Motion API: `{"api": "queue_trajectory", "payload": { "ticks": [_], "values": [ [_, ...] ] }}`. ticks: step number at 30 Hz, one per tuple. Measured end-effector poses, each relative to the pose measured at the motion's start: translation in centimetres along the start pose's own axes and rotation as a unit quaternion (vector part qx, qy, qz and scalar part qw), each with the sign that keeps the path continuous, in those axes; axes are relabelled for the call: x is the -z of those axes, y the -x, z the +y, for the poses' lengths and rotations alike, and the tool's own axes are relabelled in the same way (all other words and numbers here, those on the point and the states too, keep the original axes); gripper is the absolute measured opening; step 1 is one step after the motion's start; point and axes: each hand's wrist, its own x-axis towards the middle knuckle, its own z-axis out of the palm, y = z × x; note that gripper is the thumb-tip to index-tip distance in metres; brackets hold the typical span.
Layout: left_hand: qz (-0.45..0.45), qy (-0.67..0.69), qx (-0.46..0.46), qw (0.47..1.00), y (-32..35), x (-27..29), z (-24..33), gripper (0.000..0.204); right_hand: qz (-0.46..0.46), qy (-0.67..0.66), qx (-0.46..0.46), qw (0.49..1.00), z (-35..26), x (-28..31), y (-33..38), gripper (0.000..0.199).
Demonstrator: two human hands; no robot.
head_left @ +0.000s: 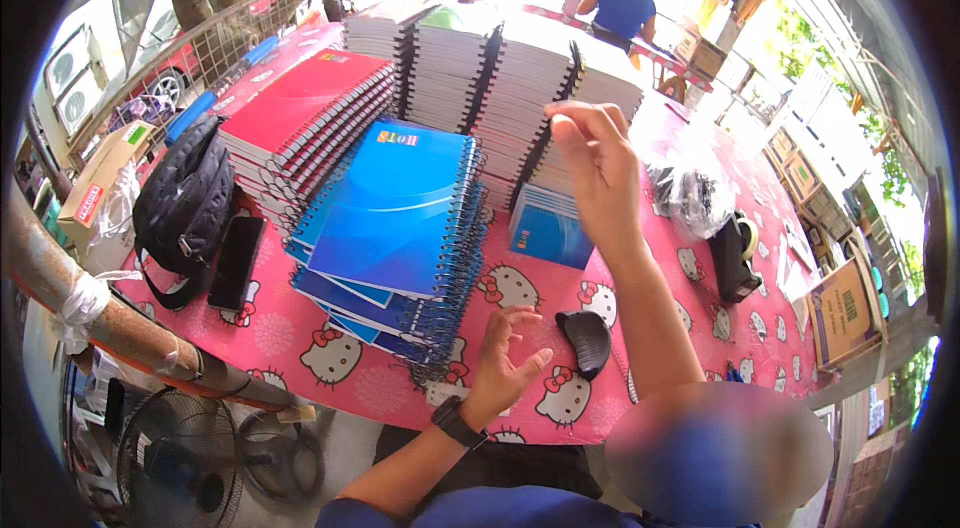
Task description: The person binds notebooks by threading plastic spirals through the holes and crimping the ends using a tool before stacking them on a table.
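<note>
My right hand [603,168] is raised in front of tall stacks of spiral-bound paper blocks [530,68]. Its thumb and forefinger are bent together in a pinch; whatever may be between them is too small to make out. Lower down, my left hand [508,368] hovers over the pink table cover with fingers apart, holding nothing. Beside it lies a pile of blue spiral notebooks [395,203], their coils facing right. A small black curved object [584,343] rests between my two arms. Under my right hand stands a small blue stack of booklets [550,228].
Red spiral notebooks [305,103] are stacked left of the blue ones. A black bag [185,193] and a phone [236,263] lie at the left edge. On the right are a clear plastic bag [695,193] and a tape dispenser [735,258]. A person [622,8] is farther back.
</note>
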Motion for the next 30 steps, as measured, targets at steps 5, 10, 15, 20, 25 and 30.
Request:
{"api": "queue_trajectory", "payload": {
  "ticks": [5, 10, 15, 20, 25, 30],
  "values": [
    [-0.014, 0.012, -0.026, 0.999, -0.3, -1.0, 0.3, 0.032, -0.199, 0.310, 0.005, 0.930, 13.2, 4.6, 7.0, 0.025],
    [-0.008, 0.010, -0.029, 1.000, -0.4, -0.9, 0.6, 0.026, -0.171, 0.409, 0.008, 0.896, 15.7, 4.0, 8.9, 0.027],
    [0.028, -0.095, -0.114, 0.989, -1.1, -1.0, 3.2, 0.033, -0.089, 0.285, -0.027, 0.954, 13.4, 5.0, 7.1, 0.017],
    [0.186, -0.270, -0.273, 0.904, -2.0, -0.6, 7.5, 0.036, -0.245, 0.103, -0.039, 0.963, 2.1, 8.8, 11.1, 0.016],
    [-0.181, -0.455, -0.196, 0.849, 0.2, 1.4, 5.7, 0.034, -0.223, -0.030, -0.159, 0.961, 0.2, 9.3, 19.3, 0.017],
    [-0.166, -0.477, -0.209, 0.837, 0.7, 0.6, 5.1, 0.036, -0.078, 0.037, -0.294, 0.952, 2.9, 12.4, 21.1, 0.008]
  ]
}}
